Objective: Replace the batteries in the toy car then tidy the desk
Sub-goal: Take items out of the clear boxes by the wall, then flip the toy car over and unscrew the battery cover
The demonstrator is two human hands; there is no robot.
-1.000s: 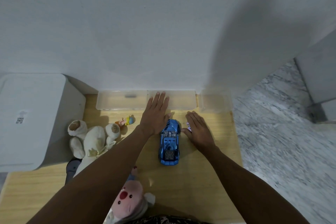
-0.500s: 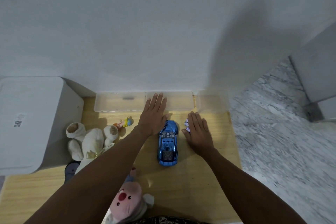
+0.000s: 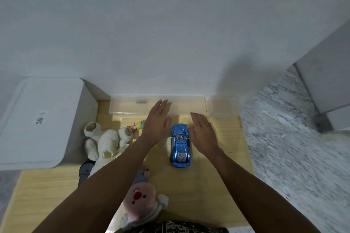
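A shiny blue toy car (image 3: pixel 180 146) stands on its wheels in the middle of the wooden desk (image 3: pixel 198 191), nose toward the wall. My left hand (image 3: pixel 158 122) lies flat with straight fingers just left of the car's front, fingertips over a clear tray. My right hand (image 3: pixel 203 132) lies flat on the desk just right of the car, thumb side against the car's front. It covers the small white-and-purple item seen there earlier. Neither hand holds anything.
Clear plastic trays (image 3: pixel 132 105) line the wall, with another clear box (image 3: pixel 223 105) at the back right. A white plush toy (image 3: pixel 106 141), a small colourful figure (image 3: pixel 139 125) and a pink plush (image 3: pixel 141 200) lie left and front. A white bin (image 3: pixel 39 119) stands left.
My right hand has slid left, closer to the car, and now hides the small white-and-purple item. My left hand and the car have stayed put; the view has shifted slightly.
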